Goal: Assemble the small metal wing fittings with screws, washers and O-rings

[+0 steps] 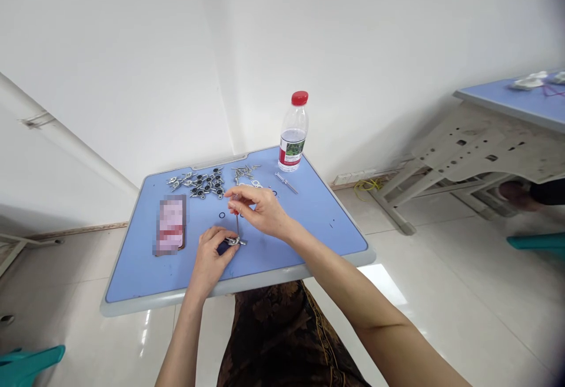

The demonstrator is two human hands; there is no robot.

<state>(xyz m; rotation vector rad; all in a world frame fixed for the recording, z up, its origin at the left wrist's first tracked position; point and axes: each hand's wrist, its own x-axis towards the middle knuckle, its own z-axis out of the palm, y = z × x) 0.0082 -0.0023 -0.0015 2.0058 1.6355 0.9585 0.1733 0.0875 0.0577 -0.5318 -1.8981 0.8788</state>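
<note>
Head view: a small metal fitting (232, 241) is being clamped firmly by the left hand (210, 257) over the blue table (132, 275), while a thin red-handled screwdriver (237, 222) is being pinched narrowly by the right hand (260, 210), its tip at the fitting — a slipped tip could be scattering the nearby black O-rings (222, 215).

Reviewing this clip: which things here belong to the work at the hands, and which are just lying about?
Part of the work: left hand holding a small metal fitting; right hand pinching a thin red-handled screwdriver; piled fittings; loose screws; black O-rings.

Lying about: plastic water bottle; blurred phone; slim metal tool.
</note>
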